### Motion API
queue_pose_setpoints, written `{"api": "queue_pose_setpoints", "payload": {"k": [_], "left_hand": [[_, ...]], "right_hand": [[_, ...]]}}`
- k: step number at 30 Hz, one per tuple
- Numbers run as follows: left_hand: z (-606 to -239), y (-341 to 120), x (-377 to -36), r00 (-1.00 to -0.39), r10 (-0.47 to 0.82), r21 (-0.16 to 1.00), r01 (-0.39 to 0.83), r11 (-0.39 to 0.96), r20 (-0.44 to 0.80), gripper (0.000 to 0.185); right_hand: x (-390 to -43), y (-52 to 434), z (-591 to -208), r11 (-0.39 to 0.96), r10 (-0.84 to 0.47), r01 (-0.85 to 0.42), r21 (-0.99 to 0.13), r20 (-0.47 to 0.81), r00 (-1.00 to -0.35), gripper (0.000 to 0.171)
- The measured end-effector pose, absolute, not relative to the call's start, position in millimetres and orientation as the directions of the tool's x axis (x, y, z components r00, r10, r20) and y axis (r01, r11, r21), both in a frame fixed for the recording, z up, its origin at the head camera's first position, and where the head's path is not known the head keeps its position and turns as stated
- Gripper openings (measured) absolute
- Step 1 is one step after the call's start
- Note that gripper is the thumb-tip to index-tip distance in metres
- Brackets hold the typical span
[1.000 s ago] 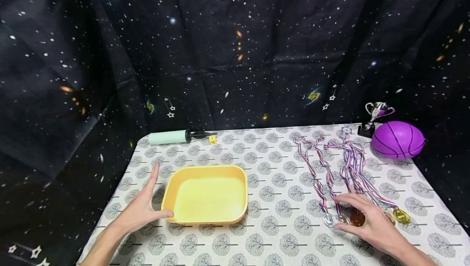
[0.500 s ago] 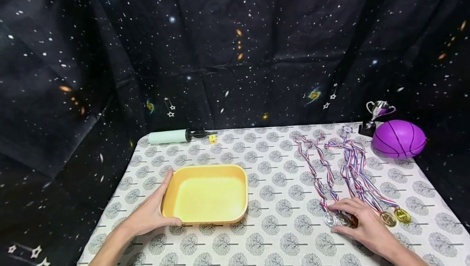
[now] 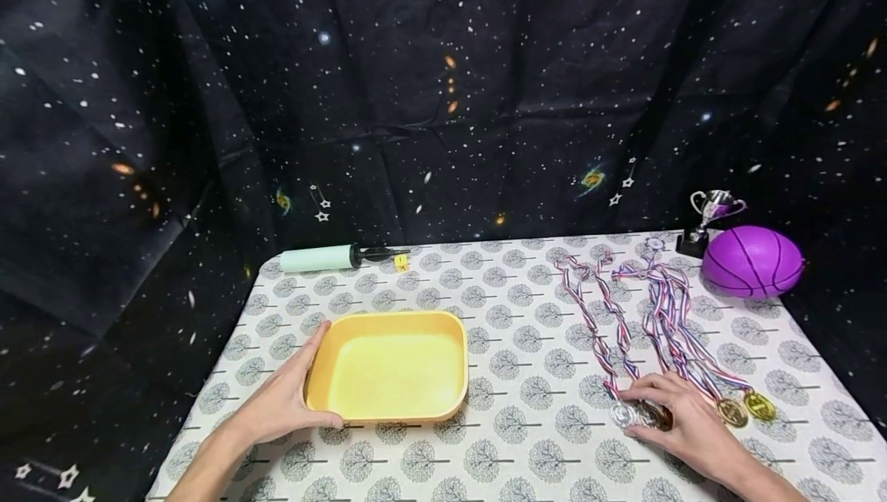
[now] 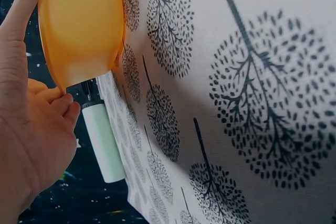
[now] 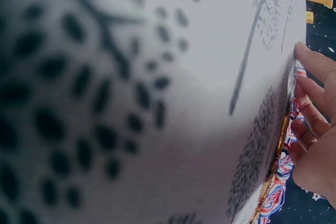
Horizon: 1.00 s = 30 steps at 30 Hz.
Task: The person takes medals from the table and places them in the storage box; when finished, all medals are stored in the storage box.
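A shallow yellow tray (image 3: pixel 391 406) lies on the patterned tablecloth, left of centre. My left hand (image 3: pixel 280 402) holds its near left corner, thumb along the front wall and fingers against the left side. The left wrist view shows the same tray (image 4: pixel 79 24) against that left hand (image 4: pixel 31 129). Several medals on striped ribbons (image 3: pixel 610 317) lie at the right. My right hand (image 3: pixel 668 409) curls its fingers over a bronze medal (image 3: pixel 657 415) beside a silver one (image 3: pixel 621 413). In the right wrist view the fingers (image 5: pixel 315 103) press on the medal's edge (image 5: pixel 281 140).
Two gold medals (image 3: pixel 744 409) lie just right of my right hand. A mint air pump (image 3: pixel 326 258) and a small yellow cube (image 3: pixel 400 261) sit at the back left. A purple ball (image 3: pixel 751 262) and a small trophy (image 3: pixel 710 217) stand at the back right corner. Starry black cloth surrounds the table.
My left hand moved right from beside the tray onto its corner. My right hand drew its spread fingers together over the bronze medal. Little differs over the last half second.
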State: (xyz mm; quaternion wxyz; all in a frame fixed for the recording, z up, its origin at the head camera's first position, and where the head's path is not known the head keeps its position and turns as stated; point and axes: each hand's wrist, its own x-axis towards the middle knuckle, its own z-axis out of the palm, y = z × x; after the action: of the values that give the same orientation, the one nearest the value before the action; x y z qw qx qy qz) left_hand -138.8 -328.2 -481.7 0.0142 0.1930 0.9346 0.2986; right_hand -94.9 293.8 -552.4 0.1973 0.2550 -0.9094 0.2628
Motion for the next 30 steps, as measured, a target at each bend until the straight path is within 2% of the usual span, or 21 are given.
{"api": "queue_pose_setpoints", "payload": {"k": [8, 22, 30], "left_hand": [[-481.6, -327.1, -141.2, -0.911, 0.394, 0.518, 0.396, 0.759, 0.118, 0.153], [-478.9, -328.6, -141.4, -0.917, 0.388, 0.496, 0.38, 0.78, 0.093, 0.153], [-478.5, -328.2, -142.2, -0.915, 0.393, 0.487, 0.384, 0.785, 0.087, 0.153]], "right_hand": [[-95.5, 290.2, -552.2, 0.731, -0.363, -0.564, -0.386, 0.479, -0.799, 0.052], [-101.7, 287.0, -548.4, 0.71, -0.39, -0.591, -0.383, 0.485, -0.783, 0.056], [-106.2, 286.9, -527.8, 0.727, -0.356, -0.534, -0.432, 0.427, -0.831, 0.057]]}}
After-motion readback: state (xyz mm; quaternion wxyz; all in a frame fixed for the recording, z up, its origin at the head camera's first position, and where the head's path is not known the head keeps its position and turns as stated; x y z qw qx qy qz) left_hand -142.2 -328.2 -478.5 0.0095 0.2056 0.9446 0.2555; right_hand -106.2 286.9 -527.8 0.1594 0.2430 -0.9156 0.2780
